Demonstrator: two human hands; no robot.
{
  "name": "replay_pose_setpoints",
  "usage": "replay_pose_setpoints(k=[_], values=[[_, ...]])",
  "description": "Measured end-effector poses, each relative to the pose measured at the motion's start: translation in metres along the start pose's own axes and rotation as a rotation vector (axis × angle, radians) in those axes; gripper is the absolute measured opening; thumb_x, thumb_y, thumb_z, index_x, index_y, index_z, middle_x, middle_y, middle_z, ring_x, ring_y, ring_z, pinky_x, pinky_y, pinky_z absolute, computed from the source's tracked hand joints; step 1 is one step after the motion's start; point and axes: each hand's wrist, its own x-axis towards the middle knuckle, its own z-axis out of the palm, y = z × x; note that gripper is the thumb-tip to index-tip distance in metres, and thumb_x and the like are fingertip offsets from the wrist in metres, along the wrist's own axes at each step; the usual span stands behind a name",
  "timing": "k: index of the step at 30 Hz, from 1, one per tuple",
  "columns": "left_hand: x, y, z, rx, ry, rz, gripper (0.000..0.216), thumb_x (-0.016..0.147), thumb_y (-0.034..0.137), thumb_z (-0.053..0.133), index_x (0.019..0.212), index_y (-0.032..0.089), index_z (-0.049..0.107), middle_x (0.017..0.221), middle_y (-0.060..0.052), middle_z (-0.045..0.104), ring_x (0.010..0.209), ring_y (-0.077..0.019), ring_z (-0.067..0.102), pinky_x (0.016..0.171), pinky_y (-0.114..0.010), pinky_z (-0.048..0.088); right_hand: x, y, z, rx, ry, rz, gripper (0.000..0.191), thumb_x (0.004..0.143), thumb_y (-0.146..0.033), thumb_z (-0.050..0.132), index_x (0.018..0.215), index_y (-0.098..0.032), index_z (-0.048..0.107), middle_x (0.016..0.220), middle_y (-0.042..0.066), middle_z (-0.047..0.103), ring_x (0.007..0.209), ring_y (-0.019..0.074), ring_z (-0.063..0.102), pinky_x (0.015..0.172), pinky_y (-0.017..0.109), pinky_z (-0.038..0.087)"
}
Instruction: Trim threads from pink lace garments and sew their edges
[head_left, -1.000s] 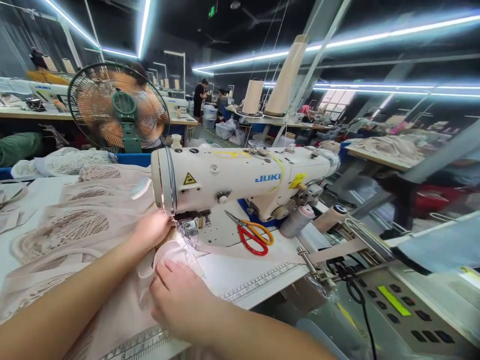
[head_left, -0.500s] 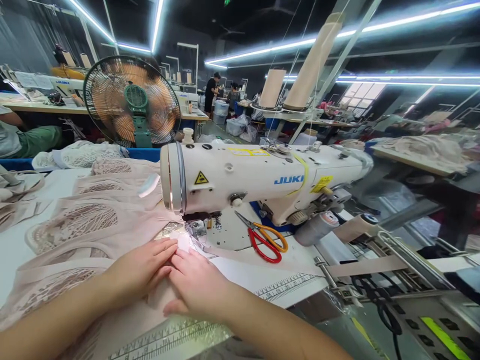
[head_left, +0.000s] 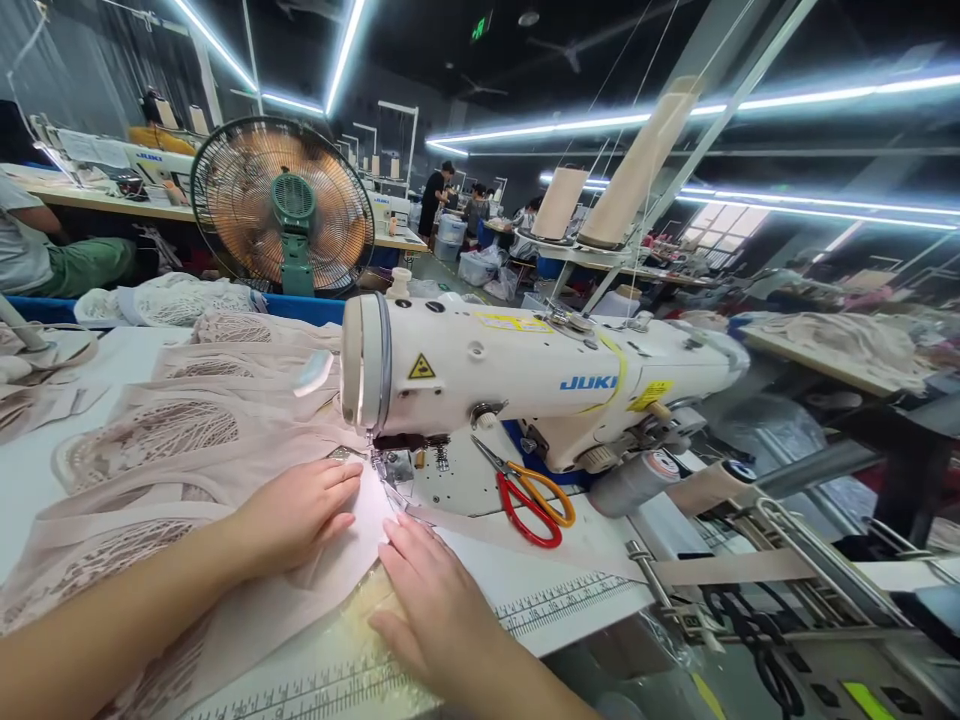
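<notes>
My left hand lies on the pale pink fabric, fingers stretched out toward the presser foot of the white sewing machine. At the fabric's right edge, my right hand touches down with its fingertips, thumb spread apart from them. A narrow beige band runs from the needle area to the right. Lace-patterned garment pieces in the same pink are spread left of the machine. Scissors with one red and one orange handle lie beside the machine bed.
A ruler strip is on the table's front edge. Grey and beige thread spools sit at right, near a metal band guide. A large fan stands behind the table. Tall thread cones rise behind the machine; people work farther back.
My right hand has moved right and toward me, away from my left hand. More of the fabric by the needle shows between them. The camera view has shifted slightly.
</notes>
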Motion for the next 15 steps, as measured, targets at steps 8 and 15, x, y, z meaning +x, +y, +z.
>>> replay_pose_setpoints(k=[8,15], values=[[0.0080,-0.0021,-0.0015,0.012,0.020,0.003,0.028,0.090,0.024,0.049,0.113,0.015,0.062,0.123,-0.013,0.064,0.108,-0.0296,0.061,0.088,-0.043,0.052,0.0032,-0.0004,-0.0031,-0.009,-0.058,0.035,0.046,0.091,-0.039,0.053,0.125,-0.009,0.057,0.140,0.015,0.051,0.135,0.0281,0.040,0.111,0.042,0.036],[0.0098,-0.0013,-0.0036,0.019,0.047,0.012,0.023,0.089,0.024,0.051,0.107,0.018,0.064,0.119,-0.012,0.065,0.104,-0.0276,0.062,0.084,-0.040,0.053,0.0026,0.0005,-0.0017,0.001,-0.063,0.046,0.047,0.090,-0.039,0.052,0.125,-0.008,0.057,0.140,0.017,0.051,0.136,0.0290,0.038,0.111,0.043,0.036]])
